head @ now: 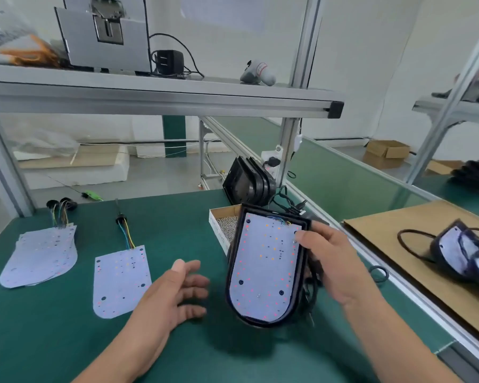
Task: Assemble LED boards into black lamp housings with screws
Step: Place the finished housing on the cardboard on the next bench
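Head view: right hand clamps the black lamp housing by its 3 o'clock edge, tilting its seated LED board up, likely for checking, while left hand hovers spread and empty at its 9 o'clock, screw box waiting at 11.

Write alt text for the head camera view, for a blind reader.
A right hand grips a black lamp housing by its right edge, with a white LED board seated in it, over a green workbench. The left hand hovers open beside it; a loose wired LED board and a stack of boards lie to the left, a box of screws behind.
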